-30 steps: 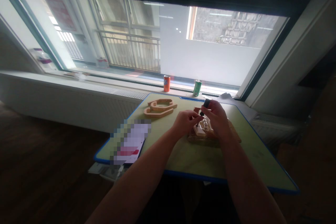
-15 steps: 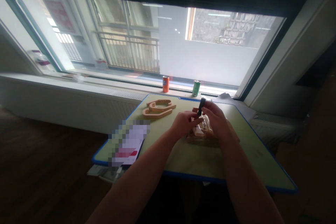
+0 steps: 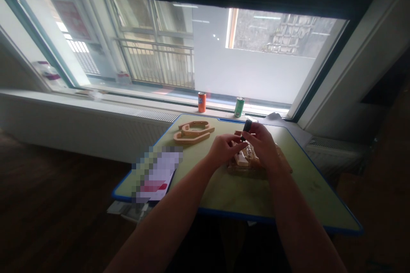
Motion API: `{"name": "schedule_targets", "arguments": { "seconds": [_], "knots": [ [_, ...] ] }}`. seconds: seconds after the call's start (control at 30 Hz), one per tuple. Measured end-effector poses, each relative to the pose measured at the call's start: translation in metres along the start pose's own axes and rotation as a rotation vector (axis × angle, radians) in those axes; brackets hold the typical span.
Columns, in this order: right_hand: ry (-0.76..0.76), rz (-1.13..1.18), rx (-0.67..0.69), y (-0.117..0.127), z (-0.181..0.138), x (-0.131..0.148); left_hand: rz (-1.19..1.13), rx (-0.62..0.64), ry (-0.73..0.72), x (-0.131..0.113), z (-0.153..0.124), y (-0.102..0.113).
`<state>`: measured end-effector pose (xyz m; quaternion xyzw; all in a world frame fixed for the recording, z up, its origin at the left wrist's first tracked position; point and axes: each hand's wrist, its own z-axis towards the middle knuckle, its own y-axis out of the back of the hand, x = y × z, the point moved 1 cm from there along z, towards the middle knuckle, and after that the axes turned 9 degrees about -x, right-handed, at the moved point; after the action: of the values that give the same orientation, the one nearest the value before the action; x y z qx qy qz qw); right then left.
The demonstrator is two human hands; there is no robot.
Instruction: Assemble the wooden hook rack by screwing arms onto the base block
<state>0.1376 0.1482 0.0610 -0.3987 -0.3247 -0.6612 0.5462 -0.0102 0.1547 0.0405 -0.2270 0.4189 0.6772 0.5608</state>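
Observation:
My right hand point(image 3: 263, 146) is closed around a small black-handled tool point(image 3: 246, 127), probably a screwdriver, held upright. My left hand point(image 3: 225, 148) sits close beside it, fingers pinched at the tool's lower end; what they pinch is too small to make out. Both hands hover over a clear plastic bag of wooden pieces point(image 3: 248, 161) lying on the green table point(image 3: 224, 192). Two curved wooden parts point(image 3: 192, 132) lie stacked to the left of my hands.
A blurred white and red booklet point(image 3: 156, 175) lies at the table's left front corner. An orange can point(image 3: 201, 102) and a green can point(image 3: 239, 107) stand on the window sill behind the table. A radiator cover runs along the wall at left.
The black tool has swung from tilted to more upright in my right hand. Both hands stay over the bag with only small shifts.

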Motion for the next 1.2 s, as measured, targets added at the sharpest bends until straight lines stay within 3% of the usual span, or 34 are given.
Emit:
{"name": "schedule_targets", "arguments": {
  "seconds": [0.23,0.33,0.5,0.67,0.83,1.07,1.2],
  "knots": [
    [0.027,0.007,0.031,-0.003,-0.002,0.003,0.01,0.039,-0.143,0.0,0.002,-0.001],
    [0.006,0.029,0.061,-0.004,-0.004,0.006,-0.005,0.055,-0.131,0.002,0.001,-0.002],
    [-0.013,-0.014,0.03,-0.003,-0.002,0.002,0.063,-0.027,-0.066,0.0,0.0,0.0],
    [0.011,0.018,0.065,-0.002,-0.002,0.004,0.099,-0.005,-0.193,0.0,0.002,0.0],
    [-0.012,0.007,0.06,-0.003,-0.004,0.005,0.131,0.027,-0.231,0.002,0.0,-0.002],
    [-0.038,-0.017,0.033,-0.004,0.0,-0.004,0.2,-0.184,-0.18,-0.004,0.0,0.0],
    [-0.051,0.002,0.021,-0.005,-0.001,-0.005,0.15,-0.177,-0.155,-0.005,0.0,0.002]
  ]
}}
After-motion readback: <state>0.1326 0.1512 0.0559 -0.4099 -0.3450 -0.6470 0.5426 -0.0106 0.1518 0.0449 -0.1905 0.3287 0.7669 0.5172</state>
